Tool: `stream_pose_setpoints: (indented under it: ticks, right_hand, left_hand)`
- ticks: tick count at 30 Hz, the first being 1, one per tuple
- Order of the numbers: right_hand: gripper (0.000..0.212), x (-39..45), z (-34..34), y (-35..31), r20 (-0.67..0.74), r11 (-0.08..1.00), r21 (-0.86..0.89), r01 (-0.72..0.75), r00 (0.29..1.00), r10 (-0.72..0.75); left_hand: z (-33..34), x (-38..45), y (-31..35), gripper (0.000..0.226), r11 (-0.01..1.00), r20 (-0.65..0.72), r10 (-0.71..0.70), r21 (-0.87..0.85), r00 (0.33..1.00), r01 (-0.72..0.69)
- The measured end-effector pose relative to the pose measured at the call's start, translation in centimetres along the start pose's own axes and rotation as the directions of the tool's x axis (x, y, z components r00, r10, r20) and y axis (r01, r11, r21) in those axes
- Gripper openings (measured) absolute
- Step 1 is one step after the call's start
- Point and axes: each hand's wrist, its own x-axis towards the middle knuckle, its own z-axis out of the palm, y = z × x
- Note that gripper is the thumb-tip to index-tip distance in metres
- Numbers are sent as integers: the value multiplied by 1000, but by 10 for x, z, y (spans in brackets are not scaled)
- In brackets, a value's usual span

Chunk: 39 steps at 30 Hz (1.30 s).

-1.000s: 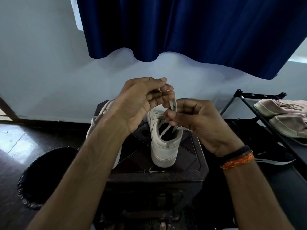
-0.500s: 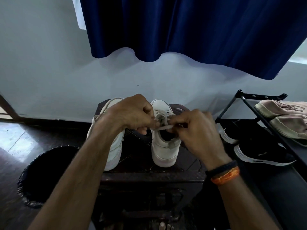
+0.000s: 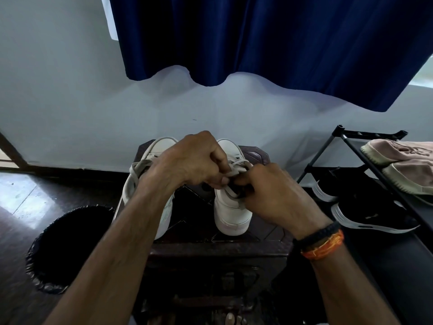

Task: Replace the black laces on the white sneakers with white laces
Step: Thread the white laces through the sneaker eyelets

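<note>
left hand (image 3: 194, 163) and right hand (image 3: 274, 195) both pinch the white lace (image 3: 234, 170) over the right sneaker (image 3: 230, 212)

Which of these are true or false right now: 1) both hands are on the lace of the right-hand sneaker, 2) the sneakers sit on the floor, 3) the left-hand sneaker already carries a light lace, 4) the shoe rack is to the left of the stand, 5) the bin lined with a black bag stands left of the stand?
1) True. The left hand and right hand both pinch the white lace over the right-hand sneaker.
2) False. Both sneakers stand on the dark wooden stand.
3) True. The left-hand sneaker shows a light lace.
4) False. The shoe rack is on the right.
5) True. The bin is at the left.
</note>
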Motion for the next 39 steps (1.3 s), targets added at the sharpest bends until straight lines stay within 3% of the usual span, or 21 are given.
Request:
stream_pose_setpoints:
  ticks: [3,7,9,13,15,18,20,25,29,35,39]
  right_hand:
    - [19,-2,-5,1,-35,1000,20,0,999,1]
    - [14,-6,-18,5,-236,990,139,-35,969,67]
    - [16,-7,-18,6,-284,985,171,-35,955,83]
    - [27,-8,-18,4,-186,980,196,-20,981,57]
    - [19,-8,-18,1,-174,985,170,18,985,12]
    - [15,-6,-14,0,-225,975,156,159,967,-121]
    - [15,-4,-10,1,-187,979,117,164,972,-141]
    - [6,6,3,6,-230,995,58,79,971,-64]
    - [12,10,14,5,-334,997,-53,-47,942,26]
    - [32,12,18,5,-507,994,-40,-97,860,64]
    - [34,14,19,9,-490,996,-27,-80,870,57]
  left_hand:
    - [1,3,1,17,999,-5,-10,31,1000,10]
    - [6,4,5,16,999,25,-18,44,1000,17]
    - [10,5,6,15,996,-26,1,93,1000,2]
    - [25,11,5,22,980,-248,99,193,964,-51]
    - [31,15,3,27,978,-290,111,199,951,-54]
    - [26,13,2,37,984,-228,103,164,968,-66]
    - [14,7,2,36,993,-149,75,97,986,-61]
    - [-3,1,-3,27,994,-49,99,-37,994,-101]
    - [-7,3,-11,36,989,-11,110,-101,994,-111]
    - [-3,5,-8,35,986,14,165,-38,986,-165]
    - [12,11,-5,33,980,-66,177,101,982,-169]
